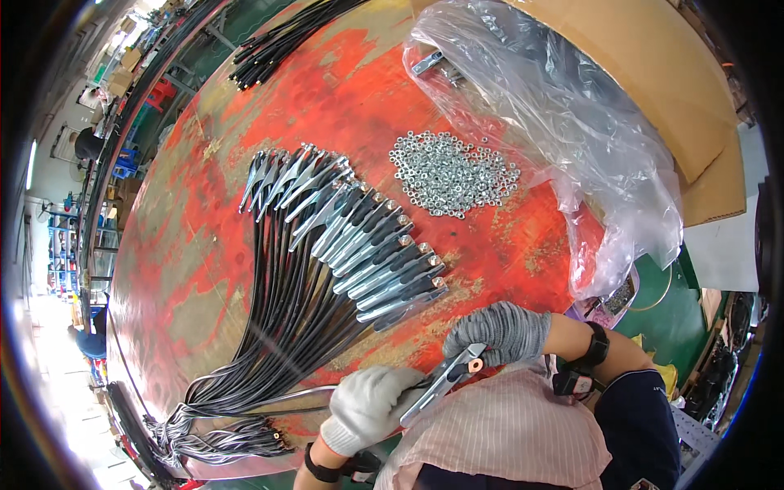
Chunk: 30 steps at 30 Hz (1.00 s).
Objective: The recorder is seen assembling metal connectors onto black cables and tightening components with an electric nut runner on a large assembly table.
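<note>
Worn red-painted round tabletop [245, 147]; crumpled clear plastic bag [555, 122]; fanned row of steel clamps on black cables [351, 237]; heap of small silver nuts [452, 173]. Near edge: a silver metal clamp with copper lug [445, 377], judged rigid, fairly light and slippery, best held by its handle. Left hand [367, 404], white-gloved, grip clamped on the handle; right hand [498, 331], grey-gloved, grip pinching the lug.

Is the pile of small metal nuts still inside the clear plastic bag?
No, the nuts lie loose in a heap on the red table, beside the plastic bag.
</note>
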Each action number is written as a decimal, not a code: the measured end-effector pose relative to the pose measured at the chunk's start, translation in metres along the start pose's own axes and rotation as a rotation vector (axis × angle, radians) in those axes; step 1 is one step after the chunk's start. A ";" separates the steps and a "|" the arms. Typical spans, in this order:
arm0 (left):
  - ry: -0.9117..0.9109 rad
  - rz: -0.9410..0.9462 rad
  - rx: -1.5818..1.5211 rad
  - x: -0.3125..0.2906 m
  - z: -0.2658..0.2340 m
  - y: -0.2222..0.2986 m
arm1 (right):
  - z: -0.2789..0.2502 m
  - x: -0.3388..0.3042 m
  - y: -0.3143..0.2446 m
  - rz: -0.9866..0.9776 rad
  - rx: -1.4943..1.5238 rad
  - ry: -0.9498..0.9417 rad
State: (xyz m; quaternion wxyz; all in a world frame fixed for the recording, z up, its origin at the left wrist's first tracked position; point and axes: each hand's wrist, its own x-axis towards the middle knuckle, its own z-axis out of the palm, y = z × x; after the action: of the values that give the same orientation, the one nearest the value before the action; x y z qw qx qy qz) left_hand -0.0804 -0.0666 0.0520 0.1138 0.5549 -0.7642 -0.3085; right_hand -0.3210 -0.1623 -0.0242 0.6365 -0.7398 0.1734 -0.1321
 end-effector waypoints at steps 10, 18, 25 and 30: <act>-0.193 -0.036 -0.280 0.000 -0.003 -0.005 | 0.020 -0.005 -0.029 0.329 0.951 0.067; -0.109 -0.018 -0.107 0.008 0.003 0.002 | 0.019 0.005 0.003 -0.015 0.211 0.000; -0.091 -0.057 -0.154 0.006 -0.004 -0.002 | 0.026 0.010 0.006 0.075 0.443 0.018; -0.061 -0.115 -0.264 -0.010 0.002 -0.033 | -0.001 0.004 -0.004 0.179 0.346 -0.016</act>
State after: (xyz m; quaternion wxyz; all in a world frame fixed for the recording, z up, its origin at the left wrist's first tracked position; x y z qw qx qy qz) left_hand -0.0519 -0.0626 0.0320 0.1446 0.5684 -0.6868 -0.4293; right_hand -0.3175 -0.1638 -0.0197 0.7648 -0.6019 0.2081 -0.0969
